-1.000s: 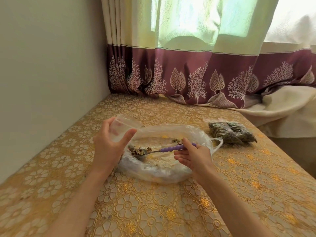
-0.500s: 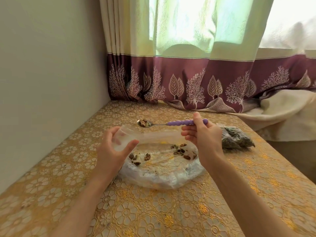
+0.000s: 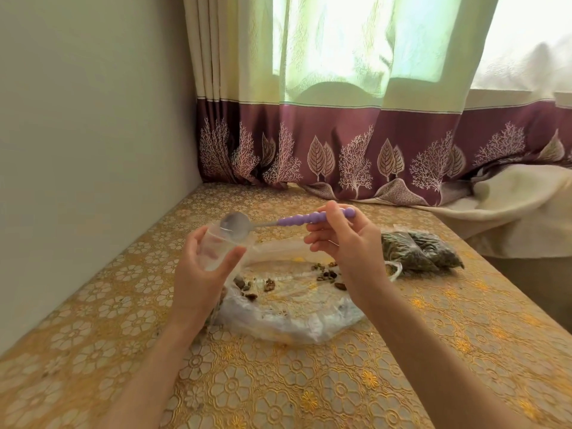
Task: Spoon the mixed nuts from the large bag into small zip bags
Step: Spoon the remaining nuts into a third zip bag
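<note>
Tipping is the step in hand: the right hand (image 3: 343, 243) pinches the beaded purple handle of the spoon (image 3: 288, 220) and turns its metal bowl over the mouth of the small zip bag (image 3: 216, 246). The left hand (image 3: 202, 267) grips this bag, fingers and thumb curled round it to keep the mouth wide. The bag is thin and clear, so I cannot tell how many nuts are already inside; the spoon bowl looks empty.

The next move, I judge, calls for bringing the spoon back down to the large bag (image 3: 291, 301), which lies open and flat on the table (image 3: 309, 391) below both hands. Only a few mixed nuts (image 3: 269, 284) are scattered on its crinkled, soft plastic, so the scoop must gather them carefully.

A filled bag (image 3: 418, 250) of dark pieces lies just beside it, on the gold embossed flower cloth.
</note>
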A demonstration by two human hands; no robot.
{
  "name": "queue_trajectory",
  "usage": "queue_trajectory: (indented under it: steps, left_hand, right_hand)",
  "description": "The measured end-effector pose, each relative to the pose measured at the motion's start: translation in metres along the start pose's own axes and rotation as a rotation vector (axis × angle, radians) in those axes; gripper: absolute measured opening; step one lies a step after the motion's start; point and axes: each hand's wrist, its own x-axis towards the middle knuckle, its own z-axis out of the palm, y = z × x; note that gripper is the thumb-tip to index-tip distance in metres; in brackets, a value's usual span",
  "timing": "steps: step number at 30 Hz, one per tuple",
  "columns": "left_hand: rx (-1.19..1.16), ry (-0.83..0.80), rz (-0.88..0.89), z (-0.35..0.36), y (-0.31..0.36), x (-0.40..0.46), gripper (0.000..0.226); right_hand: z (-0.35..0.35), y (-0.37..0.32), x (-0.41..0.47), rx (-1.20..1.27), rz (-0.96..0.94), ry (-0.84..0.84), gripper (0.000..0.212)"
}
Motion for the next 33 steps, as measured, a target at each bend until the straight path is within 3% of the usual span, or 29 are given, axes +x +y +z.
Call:
queue_trajectory:
  steps: [4, 9, 14, 19, 25, 33]
  left_hand:
    - [-0.033, -0.002, -0.013, 0.0, 0.0, -0.001, 0.107]
    - [-0.048, -0.004, -0.02, 0.001, 0.0, -0.001, 0.107]
    - [-0.041, 0.0, 0.01, 0.001, 0.001, -0.002, 0.098]
    - [-0.074, 0.005, 0.013, 0.001, 0.003, -0.002, 0.087]
    - [-0.072, 0.029, 0.025, 0.0, 0.002, 0.001, 0.088]
    - [-0.12, 0.046, -0.012, -0.002, 0.006, 0.001, 0.094]
  right_hand:
    - [-0.014, 0.006, 0.005, -0.003, -0.041, 0.186, 0.035]
    - [-0.031, 0.021, 0.005, -0.24, -0.049, 0.299, 0.033]
    - [-0.036, 0.039, 0.0, -0.449, 0.036, 0.262, 0.033]
    - [-0.035, 0.042, 0.001, -0.503, 0.083, 0.164, 0.034]
    - [-0.028, 0.042, -0.004, -0.486, 0.12, 0.083, 0.035]
    - [0.002, 0.045, -0.024, -0.337, 0.132, 0.098, 0.031]
